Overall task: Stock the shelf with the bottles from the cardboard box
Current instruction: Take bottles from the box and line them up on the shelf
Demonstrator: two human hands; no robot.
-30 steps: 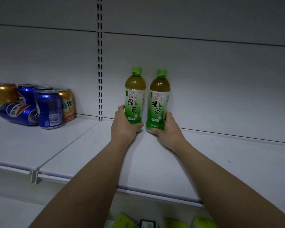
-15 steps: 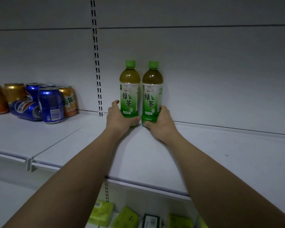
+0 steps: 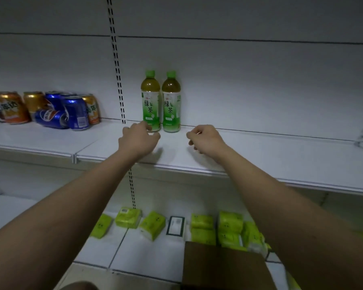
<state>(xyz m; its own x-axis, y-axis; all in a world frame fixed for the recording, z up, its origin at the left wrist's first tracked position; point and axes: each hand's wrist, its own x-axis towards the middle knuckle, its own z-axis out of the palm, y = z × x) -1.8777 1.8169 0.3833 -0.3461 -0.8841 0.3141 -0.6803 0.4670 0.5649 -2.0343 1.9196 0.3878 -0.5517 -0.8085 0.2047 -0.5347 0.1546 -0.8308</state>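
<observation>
Two green tea bottles stand upright and side by side against the back wall of the white shelf point(image 3: 260, 155): the left bottle point(image 3: 151, 99) and the right bottle point(image 3: 171, 100), both with green caps and green-white labels. My left hand point(image 3: 137, 140) hovers just in front of the left bottle, fingers loosely curled, its fingertips overlapping the bottle's base in view. My right hand point(image 3: 205, 140) is to the right of the right bottle, apart from it, fingers curled and holding nothing. A flap of the cardboard box point(image 3: 224, 266) shows at the bottom; its inside is hidden.
Several blue and orange drink cans point(image 3: 59, 109) crowd the shelf's left section, some lying on their sides. A slotted upright point(image 3: 116, 65) divides the sections. Green tissue packs point(image 3: 203, 229) lie on the lower shelf. The shelf stretches bare to the right of the bottles.
Both hands have let go of the two bottles and pulled back toward me. The bottles stay standing at the back wall. The view has dropped, showing the lower shelf and the box.
</observation>
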